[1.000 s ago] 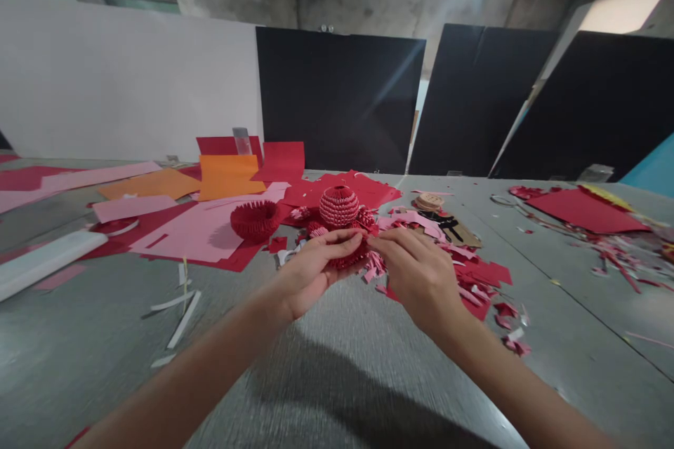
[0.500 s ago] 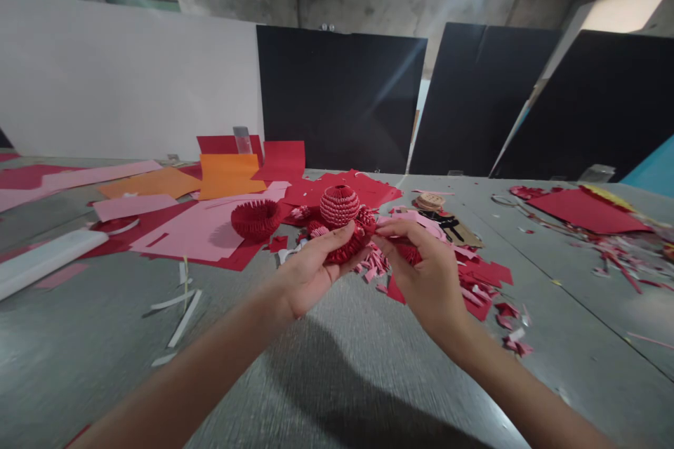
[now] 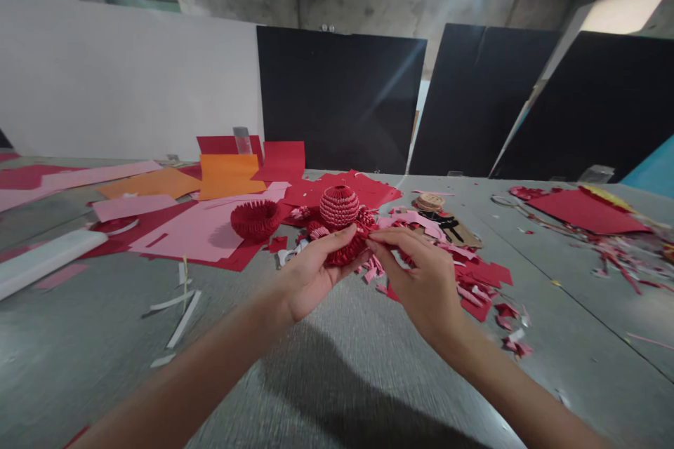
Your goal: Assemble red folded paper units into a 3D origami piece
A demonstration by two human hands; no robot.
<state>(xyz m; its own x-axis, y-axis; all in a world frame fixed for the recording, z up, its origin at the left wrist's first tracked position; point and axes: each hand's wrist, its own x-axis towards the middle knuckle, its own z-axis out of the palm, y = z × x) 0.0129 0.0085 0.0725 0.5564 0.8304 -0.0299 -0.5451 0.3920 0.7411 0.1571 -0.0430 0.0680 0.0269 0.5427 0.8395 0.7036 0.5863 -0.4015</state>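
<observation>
My left hand (image 3: 316,270) is closed around a red piece built of folded paper units (image 3: 345,252), thumb on top and fingers beneath. At its right edge, the thumb and fingertips of my right hand (image 3: 421,266) are pinched together. What they pinch is too small to make out. Just behind my hands stands a round red-and-pink folded-paper ball (image 3: 339,206) with a small opening on top. A red folded-paper bowl (image 3: 255,219) with a spiky rim sits to the left.
Pink paper sheets (image 3: 184,238) and orange card (image 3: 232,175) lie left. Small folded paper pieces (image 3: 477,287) are strewn at the right, near a coil of twine (image 3: 430,201). White paper strips (image 3: 184,319) lie front left. Black panels (image 3: 342,98) stand behind.
My right hand has shifted slightly left, its fingertips closer in against the red folded-paper piece. My left hand keeps its hold in nearly the same place.
</observation>
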